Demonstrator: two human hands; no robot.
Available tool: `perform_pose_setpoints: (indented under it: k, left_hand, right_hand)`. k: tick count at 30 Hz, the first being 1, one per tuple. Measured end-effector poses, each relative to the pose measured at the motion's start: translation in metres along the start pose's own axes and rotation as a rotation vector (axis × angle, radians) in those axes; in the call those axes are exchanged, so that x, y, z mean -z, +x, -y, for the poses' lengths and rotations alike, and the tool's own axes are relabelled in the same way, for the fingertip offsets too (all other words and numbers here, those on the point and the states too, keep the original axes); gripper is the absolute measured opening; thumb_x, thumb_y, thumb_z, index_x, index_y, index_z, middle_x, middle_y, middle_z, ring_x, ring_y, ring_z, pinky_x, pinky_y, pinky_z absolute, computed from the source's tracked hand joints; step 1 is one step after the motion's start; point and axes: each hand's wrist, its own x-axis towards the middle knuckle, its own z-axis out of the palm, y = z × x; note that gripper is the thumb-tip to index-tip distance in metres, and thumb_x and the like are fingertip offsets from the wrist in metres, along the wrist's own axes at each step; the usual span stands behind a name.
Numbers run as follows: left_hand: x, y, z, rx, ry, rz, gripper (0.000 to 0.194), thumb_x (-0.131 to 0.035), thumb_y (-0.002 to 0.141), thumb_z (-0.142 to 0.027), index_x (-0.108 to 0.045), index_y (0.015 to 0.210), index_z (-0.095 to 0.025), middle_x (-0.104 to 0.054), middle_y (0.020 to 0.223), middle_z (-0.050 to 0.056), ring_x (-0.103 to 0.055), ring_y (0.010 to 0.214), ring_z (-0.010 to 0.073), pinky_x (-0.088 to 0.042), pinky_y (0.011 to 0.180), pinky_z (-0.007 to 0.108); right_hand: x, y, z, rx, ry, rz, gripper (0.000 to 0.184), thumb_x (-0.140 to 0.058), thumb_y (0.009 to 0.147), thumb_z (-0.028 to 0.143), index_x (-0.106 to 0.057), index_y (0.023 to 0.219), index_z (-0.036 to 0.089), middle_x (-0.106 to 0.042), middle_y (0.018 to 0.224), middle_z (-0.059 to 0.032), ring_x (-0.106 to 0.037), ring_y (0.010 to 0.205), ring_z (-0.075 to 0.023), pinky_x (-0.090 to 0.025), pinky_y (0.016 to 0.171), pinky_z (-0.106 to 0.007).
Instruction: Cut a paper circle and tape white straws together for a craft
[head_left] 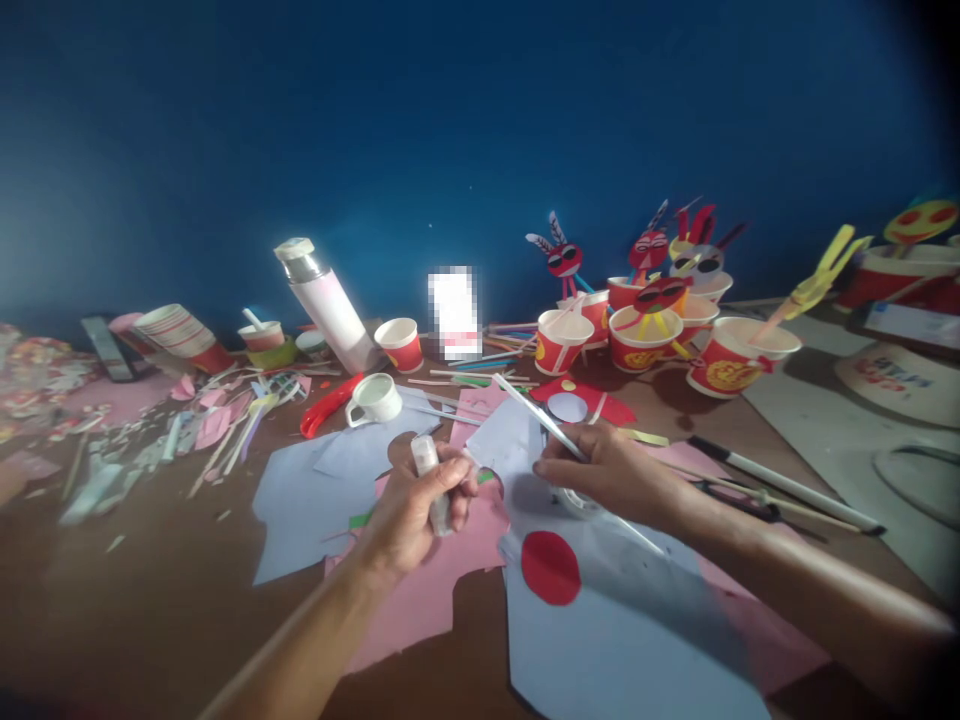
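Observation:
My left hand (431, 495) is closed around a small whitish tube (425, 455) that looks like a glue stick, held upright over pink paper (420, 600). My right hand (596, 465) grips a thin white stick, perhaps a straw (525, 400), slanting across my fingers; a thin white length also shows below the hand. Under that hand sits a round, clear object, partly hidden, possibly a tape roll (581, 503). Nearer to me, a red paper oval (551, 568) lies on a light blue sheet (622, 640).
Red paper cups (564, 340) with paper-faced figures (564, 260) stand at the back right. A white flask (330, 305), a mug (375, 398) and a red stapler-like tool (330, 405) are left of centre. Paper scraps (217, 420) litter the left; a black-and-white marker (784, 485) lies right.

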Motion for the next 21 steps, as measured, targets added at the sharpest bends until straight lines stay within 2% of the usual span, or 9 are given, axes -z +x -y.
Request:
perform_pose_setpoints:
  k: [5,10,12,15,18,21]
  left_hand:
    - [0.0,0.002,-0.001,-0.015,0.043,-0.112,0.016,-0.07,0.071,-0.025,-0.058,0.075,-0.016,-0.062,0.066,0.0,-0.051,0.049,0.0083,-0.036,0.037,0.016]
    - [-0.003,0.001,0.003,-0.029,0.098,-0.132,0.016,-0.069,0.072,-0.027,-0.061,0.077,-0.015,-0.059,0.058,0.0,-0.051,0.048,0.0082,-0.037,0.039,0.016]
    - [-0.004,0.0,0.005,-0.033,0.112,-0.128,0.016,-0.069,0.073,-0.029,-0.062,0.078,-0.015,-0.059,0.054,0.0,-0.05,0.047,0.0085,-0.038,0.039,0.016]
    - [-0.008,-0.002,0.006,-0.049,0.121,-0.101,0.018,-0.069,0.073,-0.031,-0.064,0.079,-0.015,-0.058,0.052,-0.001,-0.05,0.046,0.0085,-0.038,0.039,0.016]
    - [-0.012,-0.005,0.008,-0.053,0.125,-0.071,0.021,-0.071,0.072,-0.032,-0.064,0.079,-0.014,-0.058,0.051,-0.001,-0.05,0.045,0.0082,-0.038,0.039,0.016]
    - [-0.017,-0.008,0.009,-0.037,0.136,-0.044,0.023,-0.073,0.069,-0.033,-0.063,0.078,-0.014,-0.058,0.051,-0.001,-0.051,0.044,0.0084,-0.038,0.039,0.017]
  right_hand:
    - [0.011,-0.002,0.008,-0.05,0.068,0.07,0.029,-0.051,0.082,0.043,-0.061,0.074,0.018,-0.046,0.054,0.0047,-0.037,0.047,-0.0076,-0.029,0.045,-0.021]
    - [0.0,-0.008,0.015,-0.013,0.258,0.198,0.034,-0.041,0.089,0.044,-0.055,0.075,0.017,-0.055,0.065,0.0006,-0.041,0.05,-0.0074,-0.03,0.047,-0.021]
    - [-0.007,-0.009,0.013,-0.019,0.363,0.212,0.034,-0.041,0.09,0.047,-0.053,0.081,0.017,-0.052,0.062,0.002,-0.041,0.05,-0.0075,-0.029,0.046,-0.021]
    - [-0.018,-0.01,0.011,-0.047,0.421,0.16,0.036,-0.047,0.087,0.051,-0.051,0.075,0.017,-0.04,0.055,0.0058,-0.032,0.047,-0.0063,-0.024,0.043,-0.021]
    - [-0.023,-0.011,0.012,-0.063,0.476,0.159,0.032,-0.053,0.084,0.047,-0.051,0.072,0.017,-0.032,0.053,0.0077,-0.025,0.046,-0.0057,-0.018,0.042,-0.021]
    - [-0.023,-0.011,0.017,-0.064,0.486,0.149,0.026,-0.055,0.082,0.038,-0.051,0.069,0.017,-0.033,0.05,0.008,-0.025,0.045,-0.0057,-0.019,0.042,-0.021]
